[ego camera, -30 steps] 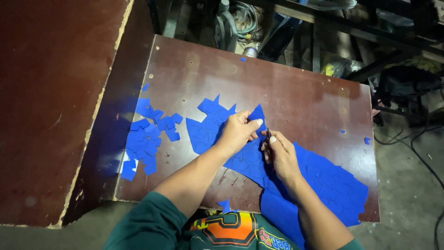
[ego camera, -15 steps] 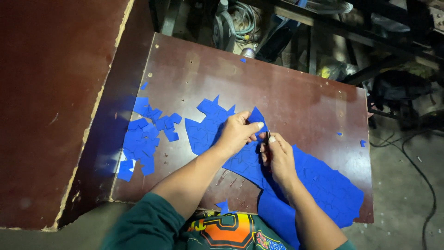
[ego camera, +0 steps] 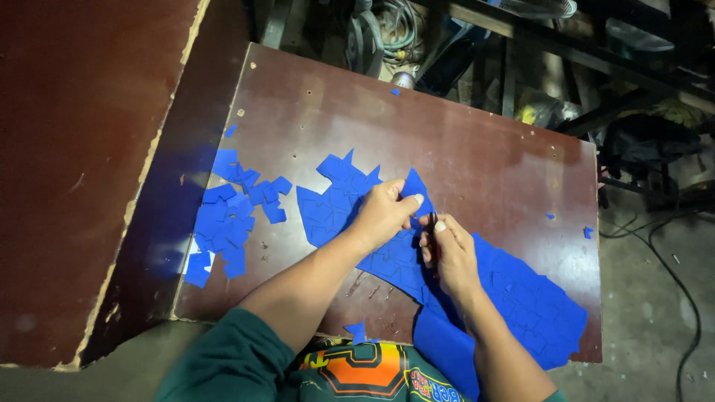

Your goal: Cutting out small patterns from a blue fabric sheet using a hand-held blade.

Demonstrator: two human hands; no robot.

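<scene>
A large blue sheet [ego camera: 521,298] scored with cut-out shapes lies across the brown table [ego camera: 477,126] and hangs over its near edge. My left hand [ego camera: 383,212] pinches a pointed flap of the sheet between thumb and fingers near the sheet's top edge. Just to its right, my right hand [ego camera: 450,253] is closed around a thin dark tool [ego camera: 434,242] held against the sheet; what kind of tool it is stays unclear. The two hands nearly touch.
A pile of several small blue cut pieces [ego camera: 231,216] lies at the table's left side. A few blue scraps [ego camera: 587,232] dot the right part. A second brown board [ego camera: 74,149] is at left. Cables, a dark metal frame and clutter [ego camera: 387,37] sit beyond the far edge.
Both hands stay at the same spot on the blue sheet, with only small finger shifts. The view has moved slightly.
</scene>
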